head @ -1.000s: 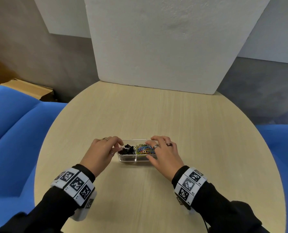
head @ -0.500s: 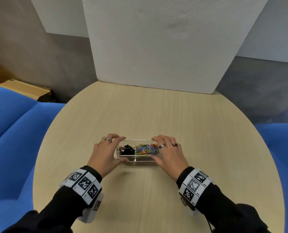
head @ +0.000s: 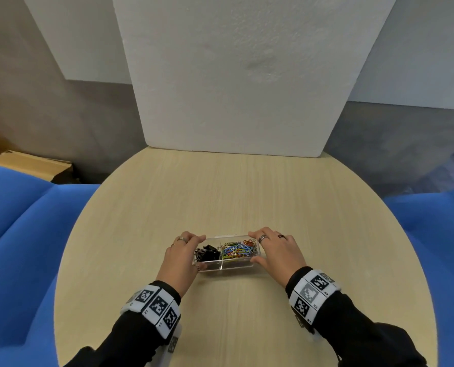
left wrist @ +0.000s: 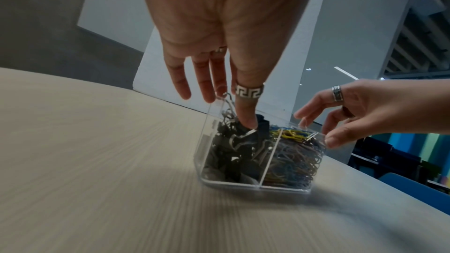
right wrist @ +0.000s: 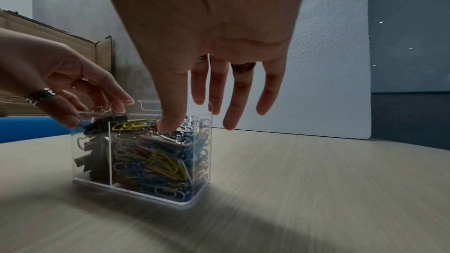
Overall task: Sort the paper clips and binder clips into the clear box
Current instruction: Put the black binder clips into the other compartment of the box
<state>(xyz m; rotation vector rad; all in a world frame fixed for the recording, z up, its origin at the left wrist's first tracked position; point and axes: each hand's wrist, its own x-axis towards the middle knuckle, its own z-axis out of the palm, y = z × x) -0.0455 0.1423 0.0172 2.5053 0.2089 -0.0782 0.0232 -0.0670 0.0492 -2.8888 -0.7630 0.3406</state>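
Head view shows both hands gripping the clear box [head: 227,264] — wrist views reveal thumbs inside.

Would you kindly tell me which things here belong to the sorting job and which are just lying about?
Job:
clear box
black binder clips
coloured paper clips
left hand
right hand

Lying about:
white foam board
cardboard box
blue seats
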